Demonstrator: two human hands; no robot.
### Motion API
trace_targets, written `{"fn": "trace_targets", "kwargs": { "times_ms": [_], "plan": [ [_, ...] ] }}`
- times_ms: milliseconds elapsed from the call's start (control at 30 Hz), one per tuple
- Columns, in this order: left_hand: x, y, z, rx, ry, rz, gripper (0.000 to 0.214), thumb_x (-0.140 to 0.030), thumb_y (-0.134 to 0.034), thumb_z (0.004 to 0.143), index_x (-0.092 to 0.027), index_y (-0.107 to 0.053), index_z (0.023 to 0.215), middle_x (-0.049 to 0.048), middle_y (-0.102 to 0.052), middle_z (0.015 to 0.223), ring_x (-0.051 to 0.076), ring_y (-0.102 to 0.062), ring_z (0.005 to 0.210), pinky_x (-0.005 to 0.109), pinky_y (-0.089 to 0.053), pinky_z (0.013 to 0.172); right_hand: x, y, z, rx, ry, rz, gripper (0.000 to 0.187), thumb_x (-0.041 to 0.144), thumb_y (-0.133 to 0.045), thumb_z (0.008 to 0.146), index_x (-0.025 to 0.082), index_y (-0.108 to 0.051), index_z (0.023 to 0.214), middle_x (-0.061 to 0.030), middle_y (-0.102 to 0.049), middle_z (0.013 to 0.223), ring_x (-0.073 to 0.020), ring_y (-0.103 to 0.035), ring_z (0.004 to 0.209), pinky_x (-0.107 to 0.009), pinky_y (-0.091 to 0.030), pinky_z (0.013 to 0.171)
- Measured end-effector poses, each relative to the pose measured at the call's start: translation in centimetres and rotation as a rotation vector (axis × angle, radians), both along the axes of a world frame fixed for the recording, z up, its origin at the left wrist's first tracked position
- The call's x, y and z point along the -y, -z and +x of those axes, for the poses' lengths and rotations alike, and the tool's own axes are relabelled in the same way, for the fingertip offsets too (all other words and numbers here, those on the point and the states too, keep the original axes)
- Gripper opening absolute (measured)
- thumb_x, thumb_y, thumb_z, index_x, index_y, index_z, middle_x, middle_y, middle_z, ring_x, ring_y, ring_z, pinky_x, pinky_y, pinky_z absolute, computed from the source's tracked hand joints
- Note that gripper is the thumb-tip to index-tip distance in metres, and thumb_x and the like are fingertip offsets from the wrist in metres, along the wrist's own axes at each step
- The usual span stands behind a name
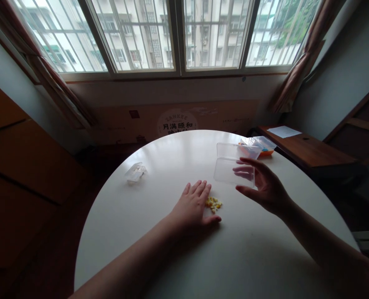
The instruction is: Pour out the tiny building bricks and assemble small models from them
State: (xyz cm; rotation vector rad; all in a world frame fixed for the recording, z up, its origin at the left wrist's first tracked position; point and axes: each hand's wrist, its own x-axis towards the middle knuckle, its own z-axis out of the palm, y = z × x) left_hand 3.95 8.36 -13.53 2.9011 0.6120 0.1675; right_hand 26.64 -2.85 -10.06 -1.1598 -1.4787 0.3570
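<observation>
My left hand [194, 204] lies flat on the round white table [159, 257], fingers stretched out, its edge touching a small heap of yellow and white bits [213, 203]. My right hand [264, 185] is raised above the table and grips a clear, open plastic box [234, 166] by its near right side, thumb below and fingers showing through the plastic. The box's lid stands open on the far side.
A small clear plastic wrapper or container [135, 172] lies on the table's left. A second clear box with orange and blue contents [261, 146] sits at the far right edge. A wooden side table with a white paper [283, 131] stands to the right.
</observation>
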Motion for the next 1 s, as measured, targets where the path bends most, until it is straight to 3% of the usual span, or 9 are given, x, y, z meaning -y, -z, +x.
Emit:
{"fn": "trace_targets", "kwargs": {
  "times_ms": [200, 300, 400, 600, 700, 800, 900, 1000],
  "plan": [
    [-0.4, -1.0, 1.0, 0.054, 0.209, -0.008, 0.071, -0.064, -0.057, 0.085, -0.026, -0.046, 0.143, 0.0148, -0.045, 0.15, 0.036, -0.039, 0.138, 0.058, -0.025, 0.113, -0.9, 1.2, 0.5, -0.119, 0.032, -0.045, 0.055, 0.032, -0.075, 0.082, 0.035, -0.048, 0.13, -0.0074, -0.056, 0.128, -0.0254, -0.06, 0.112, -0.048, -0.054, 0.094],
    [-0.3, -1.4, 1.9, 0.153, 0.322, -0.019, 0.043, -0.051, -0.062, 0.087, -0.026, -0.063, 0.121, 0.0094, -0.06, 0.134, 0.028, -0.055, 0.121, 0.045, -0.037, 0.107, -1.3, 2.0, 0.4, -0.085, 0.064, -0.062, 0.053, 0.034, -0.076, 0.08, 0.035, -0.05, 0.127, -0.0068, -0.055, 0.129, -0.0252, -0.06, 0.11, -0.049, -0.054, 0.093],
    [-0.1, -1.6, 2.5, 0.211, 0.383, -0.008, 0.02, -0.037, -0.057, 0.09, -0.021, -0.068, 0.095, 0.0054, -0.07, 0.106, 0.02, -0.063, 0.098, 0.033, -0.046, 0.092, -1.5, 2.7, 0.5, -0.081, 0.086, -0.087, 0.055, 0.036, -0.076, 0.08, 0.034, -0.049, 0.128, -0.0072, -0.055, 0.129, -0.0254, -0.06, 0.111, -0.048, -0.054, 0.093],
    [0.1, -1.6, 2.5, 0.197, 0.352, 0.064, 0.019, -0.028, -0.053, 0.09, -0.019, -0.065, 0.079, 0.0049, -0.069, 0.088, 0.017, -0.06, 0.08, 0.029, -0.048, 0.075, -1.6, 3.1, 0.8, -0.084, 0.048, -0.172, 0.059, 0.04, -0.074, 0.081, 0.031, -0.045, 0.13, -0.0088, -0.055, 0.129, -0.0264, -0.059, 0.113, -0.051, -0.053, 0.094],
    [0.2, -1.7, 2.2, 0.194, 0.354, 0.077, 0.018, -0.03, -0.052, 0.091, -0.019, -0.066, 0.086, 0.0064, -0.07, 0.095, 0.019, -0.061, 0.084, 0.031, -0.049, 0.075, -1.6, 2.9, 0.6, -0.073, 0.037, -0.174, 0.055, 0.04, -0.074, 0.081, 0.03, -0.045, 0.127, -0.008, -0.054, 0.129, -0.0256, -0.06, 0.113, -0.051, -0.053, 0.095],
    [0.5, -2.3, 1.5, 0.271, 0.34, 0.128, 0.024, -0.034, -0.049, 0.093, -0.02, -0.065, 0.106, 0.008, -0.068, 0.109, 0.022, -0.061, 0.097, 0.035, -0.05, 0.083, -1.6, 2.7, 0.4, -0.067, 0.032, -0.171, 0.051, 0.04, -0.073, 0.082, 0.03, -0.046, 0.125, -0.0073, -0.055, 0.128, -0.0248, -0.06, 0.113, -0.05, -0.052, 0.096],
    [0.6, -3.9, 0.7, 0.462, 0.206, 0.244, 0.034, -0.042, -0.05, 0.094, -0.022, -0.062, 0.12, 0.0096, -0.065, 0.121, 0.026, -0.057, 0.113, 0.041, -0.045, 0.098, -1.5, 2.6, 0.3, -0.032, 0.013, -0.19, 0.048, 0.039, -0.071, 0.084, 0.03, -0.047, 0.124, -0.0071, -0.054, 0.129, -0.0246, -0.059, 0.115, -0.05, -0.052, 0.097],
    [0.1, -6.5, 0.0, 0.547, 0.105, 0.326, 0.068, -0.058, -0.059, 0.087, -0.02, -0.045, 0.142, 0.0153, -0.043, 0.149, 0.035, -0.036, 0.138, 0.049, -0.033, 0.113, -1.4, 2.4, 0.1, 0.062, -0.042, -0.192, 0.048, 0.036, -0.071, 0.083, 0.03, -0.048, 0.125, -0.0074, -0.054, 0.131, -0.0255, -0.056, 0.12, -0.051, -0.051, 0.098]
  ]
}}
